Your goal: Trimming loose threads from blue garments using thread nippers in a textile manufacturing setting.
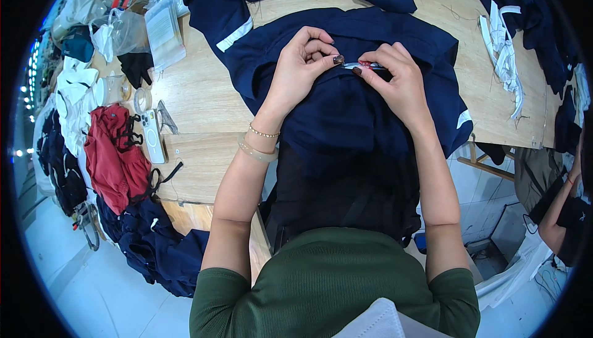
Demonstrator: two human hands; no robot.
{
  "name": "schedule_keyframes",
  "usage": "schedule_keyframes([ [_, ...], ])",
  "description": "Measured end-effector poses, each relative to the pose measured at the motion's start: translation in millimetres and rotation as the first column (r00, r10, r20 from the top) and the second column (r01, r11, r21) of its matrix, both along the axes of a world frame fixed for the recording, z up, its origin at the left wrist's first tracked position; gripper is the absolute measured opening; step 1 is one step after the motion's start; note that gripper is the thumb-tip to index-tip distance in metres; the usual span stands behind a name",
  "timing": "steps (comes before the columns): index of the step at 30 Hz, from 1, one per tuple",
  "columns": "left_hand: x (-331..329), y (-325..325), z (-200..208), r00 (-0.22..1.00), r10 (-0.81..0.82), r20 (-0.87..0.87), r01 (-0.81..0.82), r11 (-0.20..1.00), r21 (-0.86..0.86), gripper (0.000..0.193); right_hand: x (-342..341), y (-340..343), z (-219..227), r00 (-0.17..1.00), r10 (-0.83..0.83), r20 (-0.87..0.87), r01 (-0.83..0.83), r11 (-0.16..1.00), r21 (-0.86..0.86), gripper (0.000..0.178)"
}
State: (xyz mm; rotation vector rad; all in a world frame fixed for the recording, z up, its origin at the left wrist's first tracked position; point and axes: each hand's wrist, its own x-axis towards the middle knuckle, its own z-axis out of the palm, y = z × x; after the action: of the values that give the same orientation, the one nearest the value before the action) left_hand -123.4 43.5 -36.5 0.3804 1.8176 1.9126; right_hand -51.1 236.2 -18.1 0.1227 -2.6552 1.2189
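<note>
**Working a small tool along a navy garment on a wooden table**

Looking down from above, a person in a green ribbed top leans over a wooden table (pixel 197 100). A navy blue garment (pixel 346 109) lies spread on the table directly in front of them and hangs over its near edge toward their lap.

The left hand (pixel 299 66) has its fingers curled, pinching a fold of the garment near its upper middle. That wrist wears a thin beaded bracelet and a pale bangle (pixel 256 151). The right hand (pixel 395 79) is closed around a small tool with a silver and red body (pixel 361 65), its tip pointing toward the left fingertips. The two hands almost touch.

To the left on the table lie a white phone (pixel 152 135), face down, a red garment (pixel 114 156), and more navy pieces heaped at the table's edge. Clear plastic bags (pixel 133 26) sit at the far left corner. White fabric strips (pixel 503 51) lie to the far right. Another person's arm (pixel 556 211) shows at the right edge.
</note>
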Motion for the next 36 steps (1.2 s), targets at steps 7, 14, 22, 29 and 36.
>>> schedule_keyframes([
  [7,-0.6,-0.7,-3.1,1.000,0.004,0.005,-0.004,1.000,0.017,0.026,-1.0,-1.4,-0.9,0.998,0.010,-0.060,-0.008,1.000,0.030,0.016],
  [14,5.1,-3.0,-3.6,0.957,0.279,-0.076,-0.271,0.957,0.104,0.014,1.0,7.9,-9.1,0.998,-0.060,0.004,0.060,0.991,-0.122,0.018],
  [22,26.6,0.0,30.8,0.659,-0.120,-0.743,-0.293,0.868,-0.400,0.016,1.6,12.4,-8.9,0.993,-0.085,0.083,0.105,0.955,-0.279,0.020],
  [29,20.1,-4.0,21.1,0.751,0.159,-0.641,-0.409,0.874,-0.263,0.009,1.0,11.0,-11.2,0.994,-0.079,0.082,0.098,0.957,-0.273,0.021],
  [36,27.4,5.3,35.4,0.622,-0.256,-0.740,-0.266,0.820,-0.507,0.020,2.5,14.6,-13.0,0.992,-0.081,0.101,0.110,0.935,-0.337,0.021],
])
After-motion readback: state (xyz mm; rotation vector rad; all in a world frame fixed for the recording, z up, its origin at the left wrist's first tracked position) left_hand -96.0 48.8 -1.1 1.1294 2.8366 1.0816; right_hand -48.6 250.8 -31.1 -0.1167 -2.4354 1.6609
